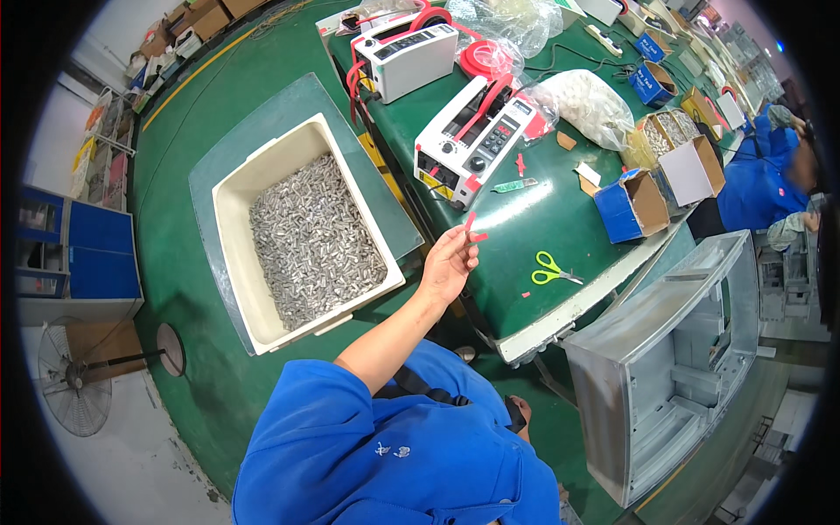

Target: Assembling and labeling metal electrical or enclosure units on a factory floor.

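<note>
My left hand (449,262) reaches over the near left edge of the green table (516,306). Its fingers are pinched around short strips of red tape (472,222), whose ends stick out past the fingertips. Just beyond the hand stands a white tape dispenser (477,144) with buttons and a red roll. A green-handled cutter (514,185) lies beside it, with a small red tape scrap (521,164) close by. Scissors with yellow-green handles (549,268) rest on the table to the right of the hand. My right hand is out of view.
Left of the table, a cream bin (241,210) holds many small metal cylinders. A second dispenser (407,57) stands farther back. Blue cardboard boxes (617,210) and a plastic bag of white parts (586,101) sit rightward. A grey metal housing (604,385) stands beside the table; a co-worker (761,175) is beyond.
</note>
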`<state>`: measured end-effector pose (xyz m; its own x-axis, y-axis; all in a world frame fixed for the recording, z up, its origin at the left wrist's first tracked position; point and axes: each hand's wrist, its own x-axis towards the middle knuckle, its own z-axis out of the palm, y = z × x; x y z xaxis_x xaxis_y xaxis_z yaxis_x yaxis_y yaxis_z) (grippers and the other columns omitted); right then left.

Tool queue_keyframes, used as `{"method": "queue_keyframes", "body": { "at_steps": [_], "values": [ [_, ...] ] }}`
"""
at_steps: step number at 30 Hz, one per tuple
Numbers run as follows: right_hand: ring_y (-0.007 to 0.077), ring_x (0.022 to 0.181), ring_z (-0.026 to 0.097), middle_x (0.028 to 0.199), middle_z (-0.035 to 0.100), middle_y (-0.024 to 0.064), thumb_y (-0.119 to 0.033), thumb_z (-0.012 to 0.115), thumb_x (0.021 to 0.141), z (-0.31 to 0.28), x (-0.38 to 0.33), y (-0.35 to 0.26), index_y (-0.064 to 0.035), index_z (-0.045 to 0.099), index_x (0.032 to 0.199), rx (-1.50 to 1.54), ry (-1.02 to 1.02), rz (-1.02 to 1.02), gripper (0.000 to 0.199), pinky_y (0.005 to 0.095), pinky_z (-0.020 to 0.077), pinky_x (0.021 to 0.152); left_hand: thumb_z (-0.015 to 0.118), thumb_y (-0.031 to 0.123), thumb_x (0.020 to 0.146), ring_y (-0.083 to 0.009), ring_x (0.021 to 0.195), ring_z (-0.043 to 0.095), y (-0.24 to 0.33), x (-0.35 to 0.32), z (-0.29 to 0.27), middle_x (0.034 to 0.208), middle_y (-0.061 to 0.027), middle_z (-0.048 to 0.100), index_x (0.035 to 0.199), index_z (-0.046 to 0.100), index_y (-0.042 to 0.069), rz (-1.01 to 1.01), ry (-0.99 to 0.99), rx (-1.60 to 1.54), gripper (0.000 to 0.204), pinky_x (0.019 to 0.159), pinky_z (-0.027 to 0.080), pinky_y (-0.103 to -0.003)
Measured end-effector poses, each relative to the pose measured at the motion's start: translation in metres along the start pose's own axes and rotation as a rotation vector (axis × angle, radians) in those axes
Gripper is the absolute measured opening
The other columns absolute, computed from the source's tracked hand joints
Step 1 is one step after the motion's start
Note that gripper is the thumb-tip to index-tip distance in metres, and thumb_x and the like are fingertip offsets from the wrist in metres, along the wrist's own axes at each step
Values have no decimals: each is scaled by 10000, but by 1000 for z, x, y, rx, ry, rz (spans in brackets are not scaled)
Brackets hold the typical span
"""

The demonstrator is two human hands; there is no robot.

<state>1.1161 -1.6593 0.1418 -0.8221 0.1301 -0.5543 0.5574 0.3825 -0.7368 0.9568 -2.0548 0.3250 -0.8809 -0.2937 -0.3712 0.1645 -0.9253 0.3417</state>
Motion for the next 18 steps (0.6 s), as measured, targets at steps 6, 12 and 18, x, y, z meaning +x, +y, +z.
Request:
{"method": "queue_keyframes", "body": {
  "at_steps": [6, 12, 18],
  "values": [
    [135, 643, 550, 729, 599, 71, -98, 503, 782, -1, 5, -6, 13, 607, 801, 18, -15, 49, 153, 258, 450, 600, 516, 150, 819, -133, 682, 500, -1, -2, -2, 914, -92, 558, 990, 462, 69, -21, 18, -41, 197, 567, 400, -232],
    [135, 631, 550, 716, 598, 72, -96, 508, 781, -2, 10, 1, 10, 608, 812, 46, -5, 73, 148, 255, 451, 576, 553, 166, 803, -131, 707, 518, -3, -3, -2, 902, -86, 573, 894, 521, 66, -30, 31, -80, 139, 590, 415, -232],
    [136, 614, 550, 717, 599, 79, -105, 508, 786, -3, 11, -5, 16, 606, 811, 67, -29, 80, 157, 253, 450, 562, 574, 164, 790, -127, 711, 515, -7, -5, -7, 863, -67, 570, 867, 533, 57, -22, 43, -65, 138, 600, 415, -233]
  ]
}}
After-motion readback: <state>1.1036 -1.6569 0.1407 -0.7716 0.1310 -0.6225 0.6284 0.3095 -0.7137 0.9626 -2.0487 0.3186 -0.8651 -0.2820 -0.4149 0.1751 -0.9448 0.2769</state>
